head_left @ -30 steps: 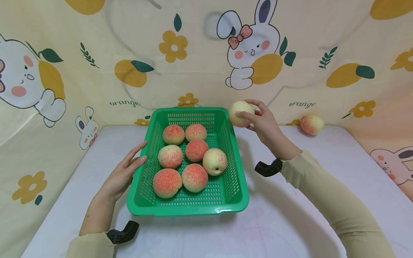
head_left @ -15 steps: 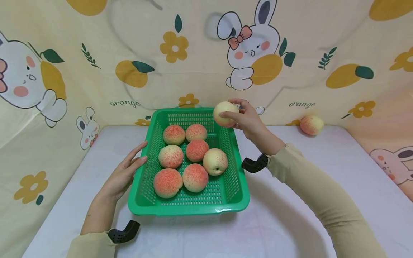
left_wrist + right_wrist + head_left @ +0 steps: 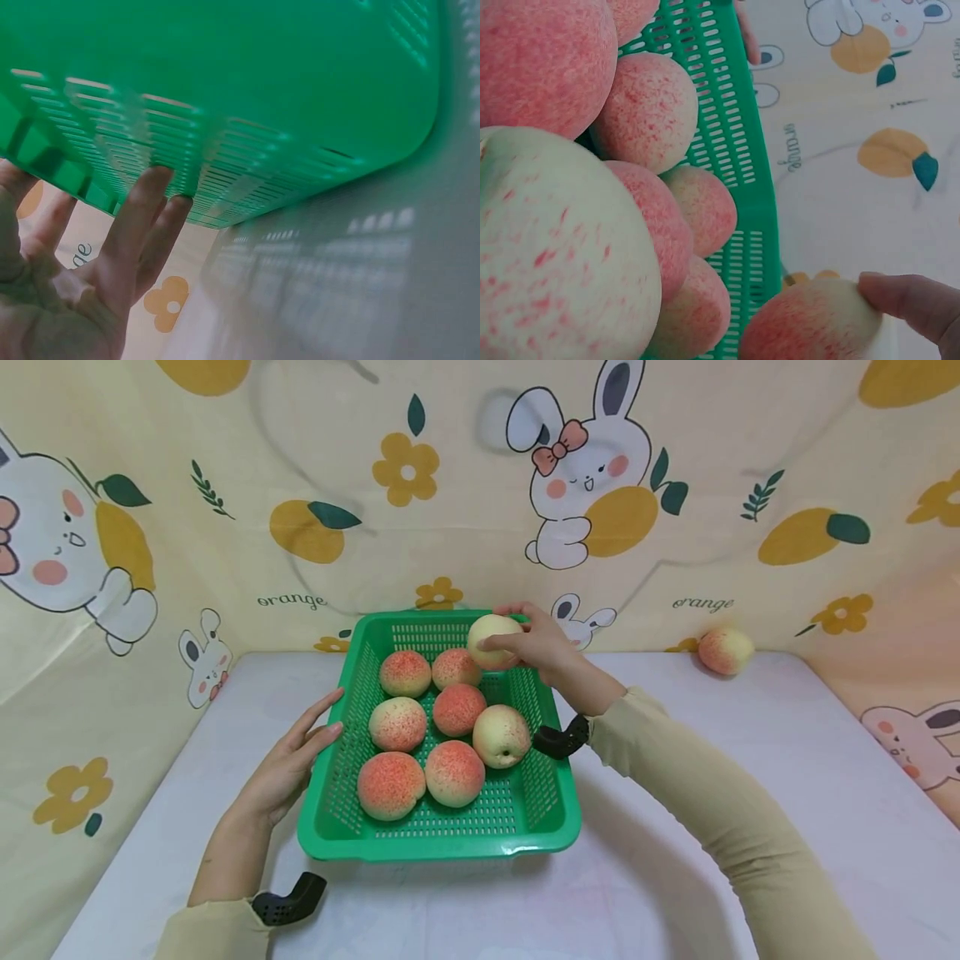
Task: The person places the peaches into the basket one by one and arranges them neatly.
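In the head view my right hand [image 3: 546,649] grips a pale yellow peach [image 3: 491,637] with a pink blush over the far right part of the green plastic basket [image 3: 442,850]. Its thumb presses the near side of the fruit; the right wrist view shows that peach [image 3: 810,322] with a fingertip on its upper side. Several red-speckled peaches [image 3: 392,786] lie inside the basket. My left hand [image 3: 279,770] rests at the basket's left side, fingers extended. From the left wrist, its fingers [image 3: 139,206] are seen touching the slotted outer wall [image 3: 225,169].
Another peach [image 3: 725,651] sits at the back right of the white table [image 3: 645,860], near the printed backdrop cloth [image 3: 465,485]. Black wrist cameras are strapped to both wrists; the right one [image 3: 561,737] overlaps the basket's right rim.
My right hand has carried the peach leftward from beyond the basket's right rim to over its inside, slightly lower now. The left hand and basket have stayed in place.
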A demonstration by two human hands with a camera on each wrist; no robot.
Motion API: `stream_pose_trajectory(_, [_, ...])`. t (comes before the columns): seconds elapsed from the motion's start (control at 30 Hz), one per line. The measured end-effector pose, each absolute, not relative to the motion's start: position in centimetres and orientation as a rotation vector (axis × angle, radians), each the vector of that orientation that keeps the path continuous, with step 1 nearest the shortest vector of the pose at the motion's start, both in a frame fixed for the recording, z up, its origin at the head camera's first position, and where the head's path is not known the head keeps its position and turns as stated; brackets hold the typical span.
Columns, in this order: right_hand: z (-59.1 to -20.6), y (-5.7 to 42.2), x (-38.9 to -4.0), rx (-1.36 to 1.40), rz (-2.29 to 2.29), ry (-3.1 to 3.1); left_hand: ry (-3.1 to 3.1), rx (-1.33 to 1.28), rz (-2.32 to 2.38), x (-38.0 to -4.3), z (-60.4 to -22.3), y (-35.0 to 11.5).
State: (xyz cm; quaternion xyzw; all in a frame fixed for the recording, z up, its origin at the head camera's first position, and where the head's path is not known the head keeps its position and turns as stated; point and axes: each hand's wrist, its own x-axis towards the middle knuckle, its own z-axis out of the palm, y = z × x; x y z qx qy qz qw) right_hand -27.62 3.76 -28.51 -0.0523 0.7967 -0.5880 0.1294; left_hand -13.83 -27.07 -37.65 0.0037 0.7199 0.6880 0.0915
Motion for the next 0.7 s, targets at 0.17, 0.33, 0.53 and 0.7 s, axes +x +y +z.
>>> stream_pose_trajectory(0.17, [-28.6,2.9,-27.8,-0.169,-1.659,2.322,2.154,0.004,2.033,-13.9,-37.7,-27.0])
stream_pose_trajectory(0.33, [-28.5,2.2,-28.0,-0.176,-1.532,2.386,2.157,0.012,2.035,-13.9,-37.7,-27.1])
stream_pose_trajectory(0.53, [-28.6,1.6,-28.2,-0.192,-1.197,2.578,2.159,0.008,2.031,-13.9,-37.7,-27.1])
stream_pose_trajectory(0.7, [-28.9,1.2,-27.9,-0.24,-1.008,2.642,2.151,0.012,2.038,-13.9,-37.9,-27.1])
